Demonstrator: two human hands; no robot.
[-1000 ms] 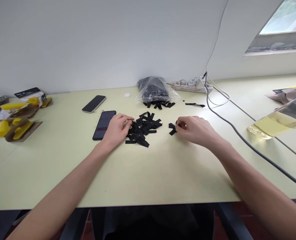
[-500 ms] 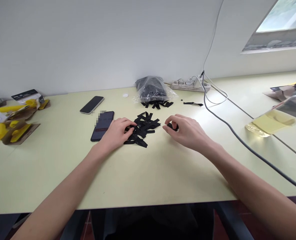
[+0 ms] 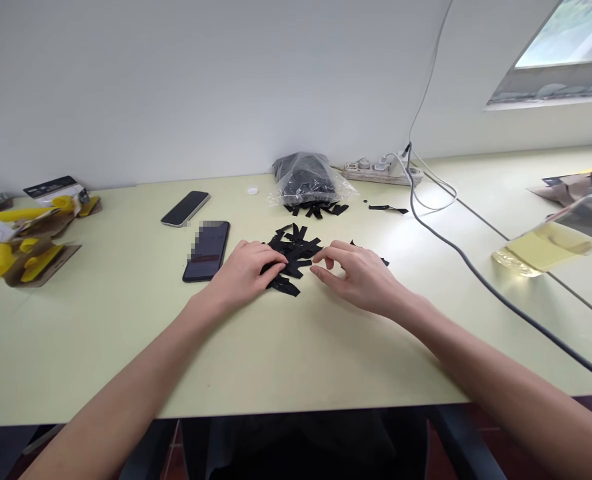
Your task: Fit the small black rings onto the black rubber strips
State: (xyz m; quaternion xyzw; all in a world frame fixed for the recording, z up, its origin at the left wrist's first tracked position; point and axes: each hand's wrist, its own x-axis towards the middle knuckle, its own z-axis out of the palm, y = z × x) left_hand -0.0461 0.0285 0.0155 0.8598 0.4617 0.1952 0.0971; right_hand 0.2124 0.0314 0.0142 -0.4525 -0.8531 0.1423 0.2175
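Note:
A loose pile of short black strips [image 3: 296, 248], fabric-like, lies mid-table. My left hand [image 3: 246, 272] rests at the pile's left side, thumb and fingertips brought together on a black strip among the others. Just right of the pile is my right hand [image 3: 363, 277], its thumb and curled forefinger apart with nothing seen between them. Behind that hand, partly hidden by it, a black strip [image 3: 385, 261] lies on the table.
Two phones [image 3: 207, 250] lie left of the pile. Behind it sits a clear bag [image 3: 306, 177] of black strips, beside a power strip [image 3: 381, 172]. A dark cable [image 3: 476, 277] crosses the right side near a container of yellow liquid [image 3: 543, 250]. Yellow packaged items [image 3: 41, 257] lie far left.
My right hand has moved left towards the pile and its fingers no longer hold the black strip, which now lies behind it. My left hand has shifted slightly right over the pile.

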